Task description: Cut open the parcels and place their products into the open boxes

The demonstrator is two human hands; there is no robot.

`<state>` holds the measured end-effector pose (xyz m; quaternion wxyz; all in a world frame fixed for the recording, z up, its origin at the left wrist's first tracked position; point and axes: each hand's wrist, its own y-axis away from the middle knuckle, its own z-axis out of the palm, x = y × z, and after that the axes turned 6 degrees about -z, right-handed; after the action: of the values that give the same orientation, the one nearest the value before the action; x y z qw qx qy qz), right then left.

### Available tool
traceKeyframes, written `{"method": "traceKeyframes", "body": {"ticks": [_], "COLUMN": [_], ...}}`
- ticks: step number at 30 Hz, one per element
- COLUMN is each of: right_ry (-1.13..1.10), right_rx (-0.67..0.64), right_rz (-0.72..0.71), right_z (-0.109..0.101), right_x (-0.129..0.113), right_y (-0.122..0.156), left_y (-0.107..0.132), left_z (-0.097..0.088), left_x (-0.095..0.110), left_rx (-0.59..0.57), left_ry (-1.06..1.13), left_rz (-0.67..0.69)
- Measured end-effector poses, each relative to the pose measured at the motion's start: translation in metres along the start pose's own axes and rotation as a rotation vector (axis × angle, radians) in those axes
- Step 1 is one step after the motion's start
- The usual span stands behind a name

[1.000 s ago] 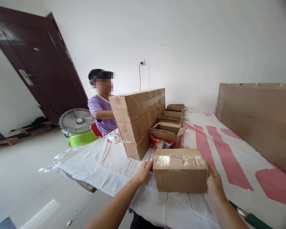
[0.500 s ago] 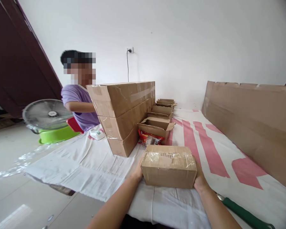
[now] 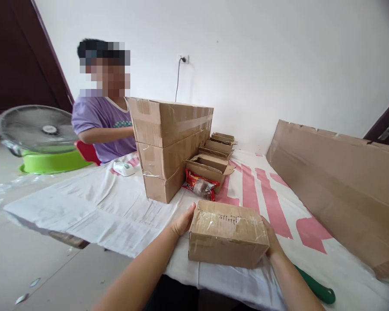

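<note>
A small taped cardboard box (image 3: 227, 234) rests on the white and pink cloth (image 3: 110, 207) near the front edge. My left hand (image 3: 182, 221) presses flat against its left end. My right hand (image 3: 269, 239) holds its right end, with the fingers mostly hidden behind the box. Just beyond it lies a red snack packet (image 3: 199, 185) beside an open carton (image 3: 209, 167).
Three long cartons (image 3: 168, 147) are stacked in the middle, with several open cartons (image 3: 221, 143) behind. A large cardboard sheet (image 3: 337, 181) stands on the right. A green-handled tool (image 3: 314, 287) lies at the front right. A person in a purple shirt (image 3: 100, 123) sits at the left by a fan (image 3: 35, 129).
The view has swung left and dropped a little. The small box has turned slightly clockwise between my hands and stayed near the front edge.
</note>
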<state>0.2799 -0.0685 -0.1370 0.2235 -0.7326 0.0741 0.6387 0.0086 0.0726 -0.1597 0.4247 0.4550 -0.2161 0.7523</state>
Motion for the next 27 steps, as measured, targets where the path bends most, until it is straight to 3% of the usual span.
{"method": "traceKeyframes", "body": {"ticks": [3,4,6,8,11,14,16,19,21,23,25,27], "right_ry": [0.269,0.477,0.778,0.934,1.055,1.093,1.121,1.152,1.114,1.064,1.079,1.132], "right_rx": [-0.033,-0.060,-0.230,-0.349,-0.382,-0.300,-0.140,0.164,0.194,-0.022,-0.422,-0.705], "right_rz": [0.003,-0.015,-0.009,-0.001,-0.014,-0.068,-0.136,-0.231,-0.327,-0.510,-0.601,-0.663], "right_z": [-0.048,-0.066,-0.101,-0.127,-0.146,-0.148,-0.144,-0.125,-0.097,-0.058,-0.014,0.026], "right_x": [-0.003,-0.002,0.004,0.012,0.026,0.030,0.020,-0.021,-0.061,-0.102,-0.134,-0.154], "right_y": [0.015,0.024,0.044,0.063,0.079,0.073,0.056,0.027,0.013,0.008,0.008,0.009], "left_y": [0.002,0.002,0.003,0.002,0.002,0.003,0.003,0.003,0.002,0.001,0.000,0.000], "left_z": [0.004,0.005,0.007,0.008,0.007,0.006,0.004,0.001,-0.002,-0.004,-0.006,-0.007], "left_x": [0.004,0.004,0.004,0.003,0.000,-0.002,-0.002,-0.002,-0.002,-0.001,-0.002,-0.002], "left_rx": [-0.025,-0.026,-0.022,-0.022,-0.051,-0.101,-0.137,-0.195,-0.239,-0.277,-0.299,-0.311], "left_ry": [0.003,0.008,0.020,0.027,0.017,-0.009,-0.032,-0.074,-0.100,-0.120,-0.132,-0.139], "left_rz": [0.035,0.060,0.120,0.166,0.184,0.161,0.136,0.090,0.051,0.014,-0.010,-0.023]}}
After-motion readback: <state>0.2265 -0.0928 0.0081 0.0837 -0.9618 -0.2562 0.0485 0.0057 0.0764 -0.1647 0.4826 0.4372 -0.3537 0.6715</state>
